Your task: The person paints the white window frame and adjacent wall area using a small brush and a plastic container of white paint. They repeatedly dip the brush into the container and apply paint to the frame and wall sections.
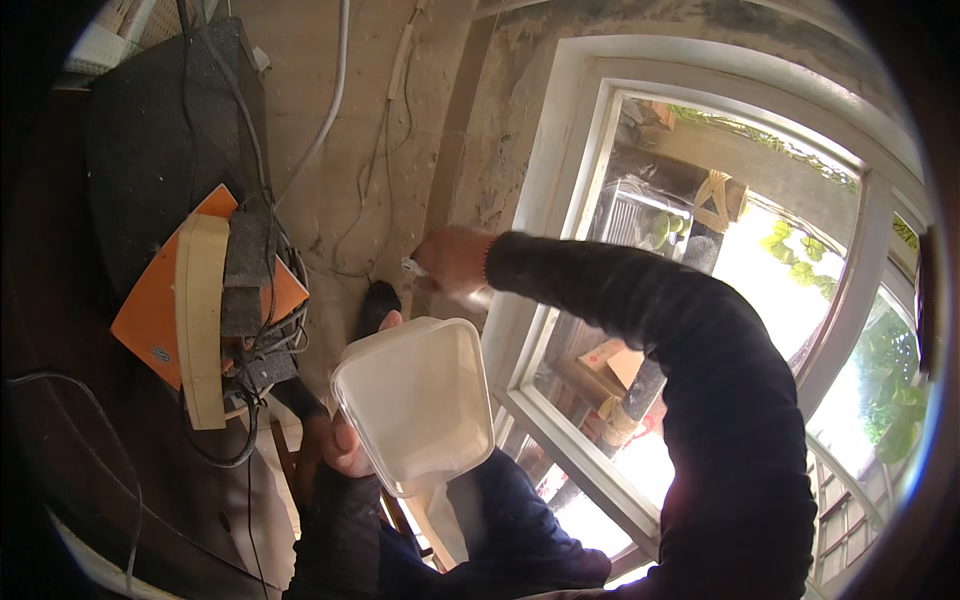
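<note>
My left hand (349, 442) holds a square, translucent plastic tub (416, 405) by its side, thumb on the near left wall and a fingertip showing behind the far rim. The tub is tilted so that its pale interior faces me. My right hand (456, 260), blurred, reaches out past the tub beside the lower part of the white window frame (551, 172). Its fingers are closed around a small whitish thing (409, 265), mostly hidden and too blurred to name. A cord or bracelet circles that wrist.
On the left, a cream power strip (201, 322) with black adapters (247, 259) and tangled cables lies over an orange box (150, 330), beside a dusty black cabinet (165, 142). A thin cable (386, 150) runs along the stained wall. Glass panes fill the right side.
</note>
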A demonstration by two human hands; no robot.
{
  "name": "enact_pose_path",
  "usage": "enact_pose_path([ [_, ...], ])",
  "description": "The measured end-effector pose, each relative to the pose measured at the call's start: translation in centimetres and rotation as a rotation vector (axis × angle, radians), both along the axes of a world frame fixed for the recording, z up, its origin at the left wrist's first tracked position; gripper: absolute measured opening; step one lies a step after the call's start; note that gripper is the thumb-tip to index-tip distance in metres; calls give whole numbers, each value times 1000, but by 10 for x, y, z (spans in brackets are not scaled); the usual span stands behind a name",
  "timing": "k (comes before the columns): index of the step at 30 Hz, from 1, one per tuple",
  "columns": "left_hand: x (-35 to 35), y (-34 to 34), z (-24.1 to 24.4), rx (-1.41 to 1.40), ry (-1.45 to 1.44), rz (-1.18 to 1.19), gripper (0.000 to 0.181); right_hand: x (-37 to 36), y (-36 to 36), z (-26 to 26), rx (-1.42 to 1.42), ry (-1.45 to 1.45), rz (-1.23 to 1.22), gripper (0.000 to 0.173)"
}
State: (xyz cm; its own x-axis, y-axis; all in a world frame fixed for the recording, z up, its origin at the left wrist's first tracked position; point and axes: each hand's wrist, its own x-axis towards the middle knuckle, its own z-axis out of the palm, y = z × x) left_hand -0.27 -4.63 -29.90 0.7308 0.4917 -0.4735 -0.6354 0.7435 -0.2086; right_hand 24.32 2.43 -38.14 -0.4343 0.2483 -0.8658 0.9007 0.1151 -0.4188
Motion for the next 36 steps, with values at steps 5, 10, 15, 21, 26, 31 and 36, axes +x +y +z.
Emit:
enact_pose_path([
  [5, 3, 2, 11, -49, 24, -16, 128, 68, 68, -16, 169, -201, -26, 40],
  [10, 2, 6, 10, -56, -44, -54, 124, 118, 180, -7, 895, -280, 353, 27],
  [15, 6, 8, 10, -26, -49, -85, 123, 109, 75, -80, 624, -89, 312, 29],
  [21, -4, 3, 4, -7, 31, -35, 118, -18, -13, -72, -80, -8, -104, 42],
  [26, -6, -10, -16, 282, -109, 110, 87, 48, 114, -73, 325, -276, 67, 36],
  [31, -7, -11, -14, -4, -29, -5, 120, 92, 179, -69, 749, -411, 301, 26],
  [36, -4, -1, -5, 5, 13, -1, 111, 41, 39, -91, 365, -166, 168, 28],
])
